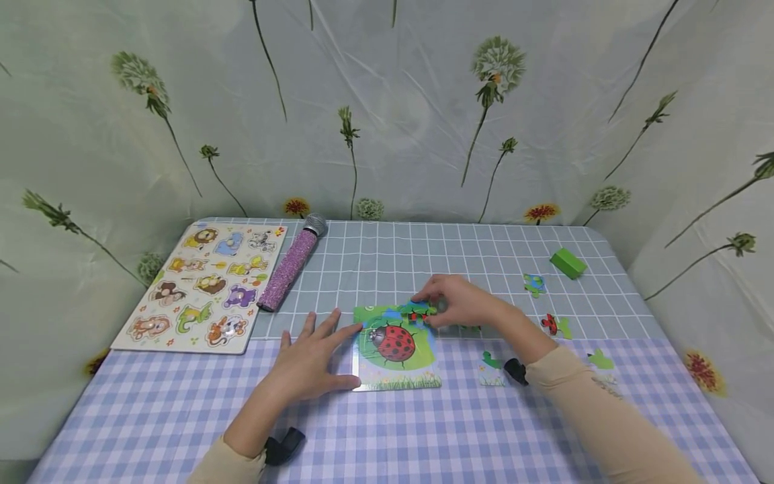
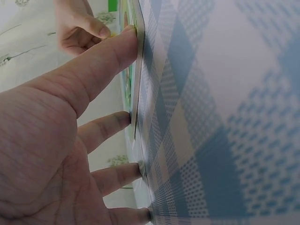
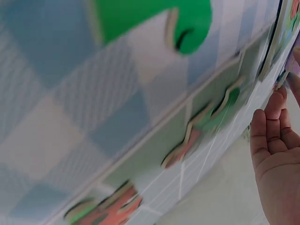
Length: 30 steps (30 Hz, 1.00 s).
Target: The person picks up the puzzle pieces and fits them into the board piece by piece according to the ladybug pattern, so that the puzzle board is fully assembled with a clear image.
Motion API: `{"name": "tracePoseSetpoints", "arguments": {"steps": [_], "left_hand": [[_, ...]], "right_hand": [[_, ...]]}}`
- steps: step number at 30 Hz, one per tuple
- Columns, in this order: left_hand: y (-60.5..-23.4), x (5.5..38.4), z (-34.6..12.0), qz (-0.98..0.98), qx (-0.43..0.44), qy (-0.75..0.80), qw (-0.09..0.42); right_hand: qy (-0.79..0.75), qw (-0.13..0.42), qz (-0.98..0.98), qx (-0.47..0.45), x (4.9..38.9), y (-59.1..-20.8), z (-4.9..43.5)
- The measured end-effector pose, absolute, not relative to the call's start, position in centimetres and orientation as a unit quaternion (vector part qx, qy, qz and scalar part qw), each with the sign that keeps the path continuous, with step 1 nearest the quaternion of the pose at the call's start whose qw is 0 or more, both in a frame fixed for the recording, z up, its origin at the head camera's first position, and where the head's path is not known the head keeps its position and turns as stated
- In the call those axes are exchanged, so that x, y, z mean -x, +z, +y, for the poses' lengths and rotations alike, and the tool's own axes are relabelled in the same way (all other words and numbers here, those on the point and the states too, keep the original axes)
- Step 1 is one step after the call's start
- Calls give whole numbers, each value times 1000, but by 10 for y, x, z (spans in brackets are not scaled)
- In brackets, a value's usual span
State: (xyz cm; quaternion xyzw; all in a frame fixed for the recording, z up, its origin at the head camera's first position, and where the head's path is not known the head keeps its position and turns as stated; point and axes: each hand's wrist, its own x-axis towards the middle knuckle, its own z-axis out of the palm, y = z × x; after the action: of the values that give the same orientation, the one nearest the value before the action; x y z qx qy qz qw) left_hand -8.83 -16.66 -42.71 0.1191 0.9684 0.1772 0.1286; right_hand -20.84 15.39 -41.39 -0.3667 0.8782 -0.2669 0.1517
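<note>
My right grip (image 1: 464,300) pinches a puzzle piece (image 1: 418,314) at one o'clock of the ladybird board (image 1: 417,368); my left grip (image 1: 308,361), unclenched, touches its nine-o'clock edge. I think this is the fitting step; next move calls for careful aligning.
</note>
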Motion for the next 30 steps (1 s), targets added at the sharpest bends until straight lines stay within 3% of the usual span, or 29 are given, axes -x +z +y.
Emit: {"name": "tracePoseSetpoints", "arguments": {"steps": [30], "left_hand": [[-426,89,-168,967,-120,182,133]], "right_hand": [[-253,170,863,402,200,-416,113]]}}
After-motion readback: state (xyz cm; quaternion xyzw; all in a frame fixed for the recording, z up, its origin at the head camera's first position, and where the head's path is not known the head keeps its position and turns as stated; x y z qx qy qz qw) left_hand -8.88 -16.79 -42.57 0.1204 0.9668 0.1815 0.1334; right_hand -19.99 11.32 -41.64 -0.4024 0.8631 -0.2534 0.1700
